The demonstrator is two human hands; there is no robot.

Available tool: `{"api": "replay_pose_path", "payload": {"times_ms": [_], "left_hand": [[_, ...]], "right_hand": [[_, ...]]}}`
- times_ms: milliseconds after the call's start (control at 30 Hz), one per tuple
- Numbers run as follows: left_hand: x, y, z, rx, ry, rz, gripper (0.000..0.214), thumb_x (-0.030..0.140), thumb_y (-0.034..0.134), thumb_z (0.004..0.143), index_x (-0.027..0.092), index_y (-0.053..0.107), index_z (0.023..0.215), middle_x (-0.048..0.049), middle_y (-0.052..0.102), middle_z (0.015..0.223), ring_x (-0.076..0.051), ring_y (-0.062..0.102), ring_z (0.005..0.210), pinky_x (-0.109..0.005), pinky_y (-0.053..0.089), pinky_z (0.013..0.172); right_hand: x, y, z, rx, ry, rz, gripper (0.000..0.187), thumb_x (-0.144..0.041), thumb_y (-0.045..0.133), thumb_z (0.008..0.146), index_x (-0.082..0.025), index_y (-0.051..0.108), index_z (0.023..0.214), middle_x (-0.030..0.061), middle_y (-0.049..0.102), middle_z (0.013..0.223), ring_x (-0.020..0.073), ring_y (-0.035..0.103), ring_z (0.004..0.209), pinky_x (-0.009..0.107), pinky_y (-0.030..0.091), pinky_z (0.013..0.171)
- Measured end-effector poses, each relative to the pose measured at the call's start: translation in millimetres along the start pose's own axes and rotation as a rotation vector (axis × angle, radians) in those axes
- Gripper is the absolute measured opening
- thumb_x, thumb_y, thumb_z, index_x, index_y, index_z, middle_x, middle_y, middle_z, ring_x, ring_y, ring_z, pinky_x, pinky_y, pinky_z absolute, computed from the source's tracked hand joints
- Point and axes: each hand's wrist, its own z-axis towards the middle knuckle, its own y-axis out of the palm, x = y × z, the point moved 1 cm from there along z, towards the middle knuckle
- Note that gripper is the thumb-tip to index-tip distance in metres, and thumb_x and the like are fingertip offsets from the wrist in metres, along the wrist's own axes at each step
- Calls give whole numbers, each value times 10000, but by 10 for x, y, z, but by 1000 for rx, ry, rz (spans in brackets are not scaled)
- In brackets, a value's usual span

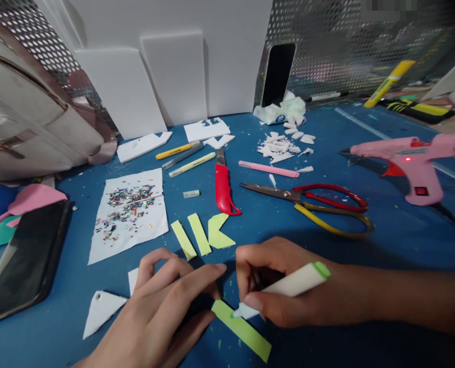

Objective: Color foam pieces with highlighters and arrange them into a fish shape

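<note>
Where a flat lime-green strip [248, 332] lies, the right hand [294, 260] pinches a white, green-ended marker [294, 281]. The left hand [164, 299] spreads loosely beside it

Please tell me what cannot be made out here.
In the head view:
White offcut: partly hidden by the left hand.
Green-ended marker: barrel partly covered by the right hand.
Colourful bits: too small to identify singly.
Backpack: cut off by the left edge.
Pink glue gun: cord cut off by the right edge.
</note>
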Motion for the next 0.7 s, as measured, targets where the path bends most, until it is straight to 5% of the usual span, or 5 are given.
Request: {"api": "replay_pose_path", "payload": {"times_ms": [333, 700], "left_hand": [[-32, 15, -17, 13, 13, 8, 473, 41, 571, 980, 178, 436, 1412, 10, 701, 1065, -141, 587, 939, -350, 298, 1038], [-22, 15, -13, 16, 8, 10, 488, 27, 557, 982, 178, 414, 1423, 2, 704, 1082, -150, 585, 969, -329, 283, 1059]], "right_hand": [[40, -25, -22, -42, -6, 156, 176, -275, 761, 838, -142, 664, 900, -32, 592, 714, 81, 518, 606, 158, 386, 524], [12, -6, -16, -14, -142, -88, 221, -314, 617, 938, -112, 692, 982, 1, 630, 767, 81, 540, 625, 161, 410, 559]]}}
